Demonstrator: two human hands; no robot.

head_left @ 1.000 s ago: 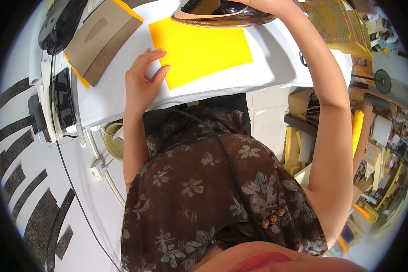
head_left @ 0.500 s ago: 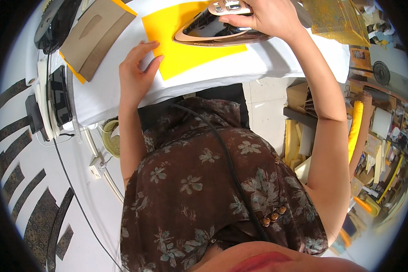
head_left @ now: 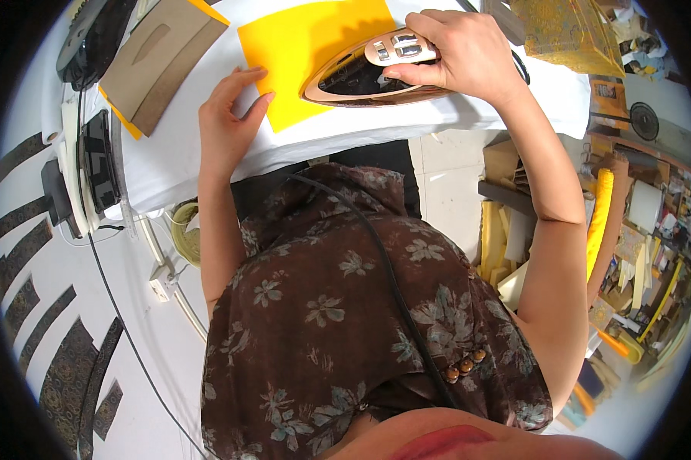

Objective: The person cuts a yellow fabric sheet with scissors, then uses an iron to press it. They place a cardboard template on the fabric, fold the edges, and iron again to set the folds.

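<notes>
A yellow sheet (head_left: 284,54) lies flat on the white-covered table (head_left: 177,161). My right hand (head_left: 468,57) is wrapped round the handle of a clothes iron (head_left: 361,80) with a black and rose-gold body. The iron rests over the right and near part of the sheet, its tip pointing left. My left hand (head_left: 234,107) is at the sheet's left edge, fingers apart and slightly curved, fingertips touching or just over the edge; it holds nothing.
Left of the sheet lies a stack of brown and yellow-edged pieces (head_left: 161,61). A black device (head_left: 96,38) stands beyond it. A gold patterned box (head_left: 568,34) is at the far right. Dark patterned strips (head_left: 69,376) lie at the left. A black cord (head_left: 384,261) crosses my lap.
The iron in my right hand has moved toward me and slightly right, uncovering more of the sheet's far part. My left hand stays nearly still.
</notes>
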